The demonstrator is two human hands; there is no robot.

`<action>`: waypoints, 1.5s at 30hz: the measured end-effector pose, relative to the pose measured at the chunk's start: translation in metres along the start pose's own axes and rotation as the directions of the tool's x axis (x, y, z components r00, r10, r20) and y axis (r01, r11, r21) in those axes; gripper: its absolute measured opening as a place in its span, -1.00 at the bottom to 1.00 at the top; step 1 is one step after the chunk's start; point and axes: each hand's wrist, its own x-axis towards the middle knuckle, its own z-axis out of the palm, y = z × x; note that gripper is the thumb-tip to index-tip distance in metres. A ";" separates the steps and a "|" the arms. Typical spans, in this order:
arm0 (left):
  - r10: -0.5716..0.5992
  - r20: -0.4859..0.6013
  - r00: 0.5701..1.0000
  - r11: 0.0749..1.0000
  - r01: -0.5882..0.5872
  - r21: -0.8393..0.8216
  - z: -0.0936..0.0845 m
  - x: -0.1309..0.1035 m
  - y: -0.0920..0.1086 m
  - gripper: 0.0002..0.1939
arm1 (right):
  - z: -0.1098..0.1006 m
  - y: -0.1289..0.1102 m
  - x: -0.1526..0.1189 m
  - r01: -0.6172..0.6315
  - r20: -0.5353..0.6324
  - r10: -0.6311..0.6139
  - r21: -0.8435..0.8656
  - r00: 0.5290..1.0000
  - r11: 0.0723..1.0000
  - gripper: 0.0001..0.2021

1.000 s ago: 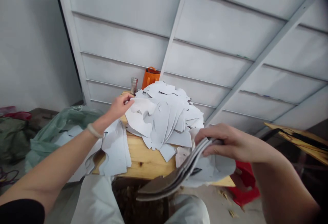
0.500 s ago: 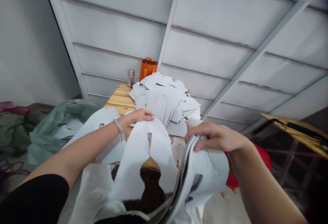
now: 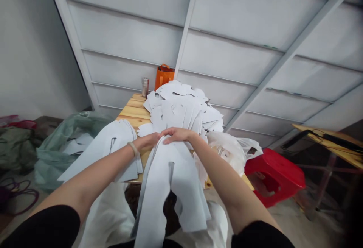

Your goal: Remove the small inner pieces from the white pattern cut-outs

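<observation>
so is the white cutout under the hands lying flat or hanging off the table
Hanging: the white cutout drapes over the table edge, both hands pressing its top.

Bare counter (image 3: 133,111) strip at centre left, heaped white cutouts (image 3: 181,106) blocking mid-frame, steel cup (image 3: 145,86) and orange bag (image 3: 163,77) behind

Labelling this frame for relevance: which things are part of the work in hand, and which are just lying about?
In hand:
left hand and right hand, both pressing the top of the white cut pieces draped toward the person
heap of white pieces on the wooden table

Lying about:
orange bag
metal cup
red stool
green plastic bag
</observation>
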 end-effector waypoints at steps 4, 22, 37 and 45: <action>-0.054 -0.256 0.965 0.978 0.103 0.183 -0.005 -0.018 0.008 -0.51 | 0.033 0.039 0.032 -0.035 -0.134 0.016 -0.143 0.991 0.989 -0.81; 0.208 -0.130 0.969 0.547 -0.005 0.837 0.116 -0.163 -0.014 -0.58 | 0.122 0.069 -0.150 -0.620 -0.857 0.289 -0.043 0.425 0.783 -0.81; 0.398 -0.174 0.901 0.609 -0.118 0.785 0.112 -0.165 -0.005 -0.67 | 0.125 0.054 -0.127 -0.883 -0.749 0.533 -0.145 0.393 0.447 -0.78; 0.393 -0.129 0.910 0.667 -0.186 0.722 0.120 -0.165 0.011 -0.69 | 0.082 0.079 -0.125 -0.844 -0.700 0.560 -0.114 0.443 0.525 -0.84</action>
